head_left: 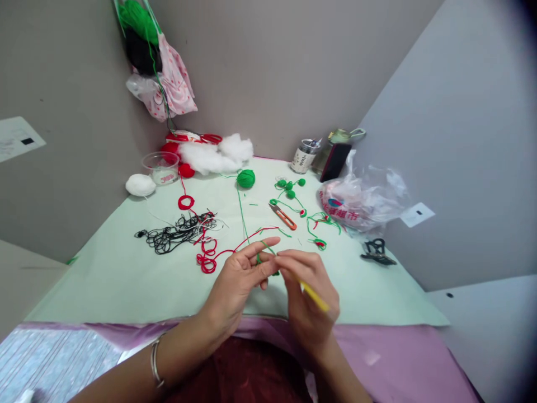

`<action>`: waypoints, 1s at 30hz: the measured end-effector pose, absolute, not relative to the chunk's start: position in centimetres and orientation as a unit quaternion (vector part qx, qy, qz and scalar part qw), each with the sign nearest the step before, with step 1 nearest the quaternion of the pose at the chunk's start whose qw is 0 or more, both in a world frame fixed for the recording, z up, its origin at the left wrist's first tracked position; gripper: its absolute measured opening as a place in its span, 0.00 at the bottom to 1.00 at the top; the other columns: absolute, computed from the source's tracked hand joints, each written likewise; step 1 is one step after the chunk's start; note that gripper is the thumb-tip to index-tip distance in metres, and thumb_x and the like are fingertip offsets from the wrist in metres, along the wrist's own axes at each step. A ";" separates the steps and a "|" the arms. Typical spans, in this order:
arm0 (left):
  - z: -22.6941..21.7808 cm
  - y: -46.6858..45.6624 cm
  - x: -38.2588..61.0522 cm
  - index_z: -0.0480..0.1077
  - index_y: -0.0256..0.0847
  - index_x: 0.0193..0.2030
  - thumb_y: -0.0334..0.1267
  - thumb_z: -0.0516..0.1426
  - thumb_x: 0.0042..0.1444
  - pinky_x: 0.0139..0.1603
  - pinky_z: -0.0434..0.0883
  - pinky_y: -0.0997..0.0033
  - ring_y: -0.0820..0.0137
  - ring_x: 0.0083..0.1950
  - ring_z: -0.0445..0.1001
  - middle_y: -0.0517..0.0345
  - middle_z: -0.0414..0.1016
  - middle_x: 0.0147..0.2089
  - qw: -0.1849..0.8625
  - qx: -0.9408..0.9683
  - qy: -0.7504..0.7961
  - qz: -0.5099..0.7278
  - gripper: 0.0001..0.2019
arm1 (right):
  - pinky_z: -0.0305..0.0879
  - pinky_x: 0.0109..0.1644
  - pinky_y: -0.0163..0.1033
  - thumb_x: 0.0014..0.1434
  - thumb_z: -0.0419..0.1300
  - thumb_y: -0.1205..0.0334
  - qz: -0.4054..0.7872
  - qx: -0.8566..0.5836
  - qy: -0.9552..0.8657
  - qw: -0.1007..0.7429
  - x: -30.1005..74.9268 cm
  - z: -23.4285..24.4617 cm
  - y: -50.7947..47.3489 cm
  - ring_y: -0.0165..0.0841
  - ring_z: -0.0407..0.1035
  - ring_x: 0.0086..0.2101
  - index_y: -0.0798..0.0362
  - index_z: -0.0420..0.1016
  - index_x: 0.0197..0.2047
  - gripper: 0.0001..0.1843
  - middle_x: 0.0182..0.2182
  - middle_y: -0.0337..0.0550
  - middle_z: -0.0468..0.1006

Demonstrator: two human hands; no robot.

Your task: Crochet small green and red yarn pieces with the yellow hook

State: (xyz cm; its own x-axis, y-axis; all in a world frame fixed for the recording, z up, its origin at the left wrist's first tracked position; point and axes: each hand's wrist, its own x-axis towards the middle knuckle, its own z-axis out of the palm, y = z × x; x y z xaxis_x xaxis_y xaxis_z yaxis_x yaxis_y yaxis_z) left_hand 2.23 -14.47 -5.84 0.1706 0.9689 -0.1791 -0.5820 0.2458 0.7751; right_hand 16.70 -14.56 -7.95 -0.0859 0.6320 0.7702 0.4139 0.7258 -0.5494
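Observation:
Green yarn loops round the fingers of my left hand, whose thumb and fingers pinch a small dark green piece mostly hidden behind them. A crochet hook with a yellow handle is held like a pen in my right hand. Its tip meets the yarn at my left fingertips. From there a green strand runs back to the green yarn ball. Just beyond my hands, a red strand crosses the table.
Orange thread snips lie beyond my hands, near small green crocheted pieces. Tangled black yarn and red yarn lie left. White stuffing sits at the back; a plastic bag and black clip are right.

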 end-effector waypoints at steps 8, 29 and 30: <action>-5.9 -13.9 1.7 0.86 0.45 0.50 0.38 0.75 0.48 0.31 0.68 0.79 0.77 0.34 0.69 0.61 0.74 0.36 0.727 0.273 0.336 0.532 0.20 | 0.71 0.34 0.39 0.72 0.57 0.68 0.263 -0.377 -0.613 0.642 17.6 -6.9 -14.2 0.32 0.72 0.29 0.48 0.82 0.43 0.12 0.32 0.40 0.78; -5.7 -14.7 2.2 0.85 0.46 0.51 0.39 0.74 0.51 0.43 0.71 0.72 0.71 0.40 0.73 0.60 0.77 0.35 0.701 0.311 0.348 0.539 0.19 | 0.76 0.40 0.40 0.70 0.60 0.68 0.240 -0.377 -0.656 0.609 16.7 -7.4 -14.6 0.35 0.79 0.38 0.46 0.83 0.45 0.11 0.38 0.41 0.84; -5.8 -14.6 2.2 0.85 0.45 0.51 0.40 0.74 0.50 0.41 0.70 0.72 0.71 0.39 0.73 0.59 0.77 0.35 0.702 0.300 0.352 0.541 0.20 | 0.76 0.41 0.41 0.70 0.60 0.69 0.200 -0.382 -0.673 0.601 16.7 -7.6 -14.7 0.35 0.79 0.39 0.45 0.83 0.46 0.12 0.39 0.42 0.84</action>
State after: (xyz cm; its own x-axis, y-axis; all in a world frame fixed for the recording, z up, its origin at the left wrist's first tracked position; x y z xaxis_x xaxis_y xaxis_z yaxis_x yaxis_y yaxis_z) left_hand 2.21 -14.62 -5.78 0.1671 0.9711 -0.1704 -0.5476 0.2351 0.8030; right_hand 16.74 -14.68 -7.63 0.0142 0.7540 0.6567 0.2740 0.6287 -0.7278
